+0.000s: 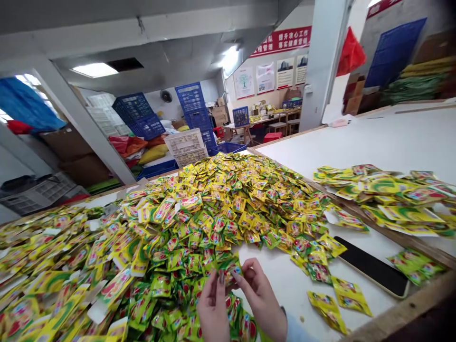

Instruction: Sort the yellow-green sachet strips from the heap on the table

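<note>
My left hand [214, 306] and my right hand [259, 297] are close together at the front edge of a big heap. Between their fingertips is a small green candy packet [228, 270], pinched from both sides. Green and yellow packets [213, 223] are piled right behind and below the hands. To the left lie many flattened yellow-green cardboard boxes [114, 287], partly mixed into the heap. A few loose yellow packets [351, 294] rest on the white tabletop [281, 285] to the right of my right hand.
A black phone [372, 266] lies at the right, beside a wooden divider strip [402, 240]. Beyond the strip is a stack of flat yellow boxes [402, 190]. Blue crates [195, 111] and a white crate [187, 145] stand behind the table. A pillar [322, 66] rises at the back right.
</note>
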`<state>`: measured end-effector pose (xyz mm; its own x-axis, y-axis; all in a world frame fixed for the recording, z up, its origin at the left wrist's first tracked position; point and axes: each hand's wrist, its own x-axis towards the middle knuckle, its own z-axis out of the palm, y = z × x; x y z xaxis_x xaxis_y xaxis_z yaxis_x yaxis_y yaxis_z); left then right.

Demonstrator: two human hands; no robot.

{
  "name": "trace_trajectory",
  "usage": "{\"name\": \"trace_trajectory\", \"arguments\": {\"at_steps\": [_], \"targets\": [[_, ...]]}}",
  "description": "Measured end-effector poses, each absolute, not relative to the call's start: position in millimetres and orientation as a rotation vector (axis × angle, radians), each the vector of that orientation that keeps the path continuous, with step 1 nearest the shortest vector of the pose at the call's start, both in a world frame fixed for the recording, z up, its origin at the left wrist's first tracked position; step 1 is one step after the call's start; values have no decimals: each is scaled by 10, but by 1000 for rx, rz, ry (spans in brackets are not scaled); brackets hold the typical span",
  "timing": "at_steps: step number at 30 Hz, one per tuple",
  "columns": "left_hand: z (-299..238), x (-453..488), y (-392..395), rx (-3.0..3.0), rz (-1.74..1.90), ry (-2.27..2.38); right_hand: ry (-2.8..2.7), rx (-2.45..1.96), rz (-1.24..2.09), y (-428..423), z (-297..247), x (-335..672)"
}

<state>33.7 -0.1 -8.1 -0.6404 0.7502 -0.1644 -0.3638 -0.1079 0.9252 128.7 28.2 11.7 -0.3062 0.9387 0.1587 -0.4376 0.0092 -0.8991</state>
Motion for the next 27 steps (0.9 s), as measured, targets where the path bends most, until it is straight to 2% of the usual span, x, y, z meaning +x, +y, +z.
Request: {"name": "trace_trajectory", "arguments": {"at_steps": [4, 7, 10, 13, 15, 21, 27], "targets": [[-58, 272, -139, 673, 1767, 1569, -1098, -594, 1846, 234, 179, 1391], [34, 104, -315, 1070, 1594, 1713, -1325, -703, 1912, 274, 151, 1427], [171, -339, -634, 1360, 1298, 2190, -1555, -768, 1781, 369, 87, 1509], [277, -972, -1036, 1335, 868, 2846, -1574, -801, 1727, 489, 9, 1635], [320, -1362, -1249, 1251, 646, 3037, -1531, -797, 1749, 549, -49, 1703], [418, -1846, -1232, 398, 395, 3080, -1471, -841, 1763, 519, -153, 1739], [377, -1776, -917, 706, 367, 2937, -1537, -883, 1733, 452, -122, 1843]]}}
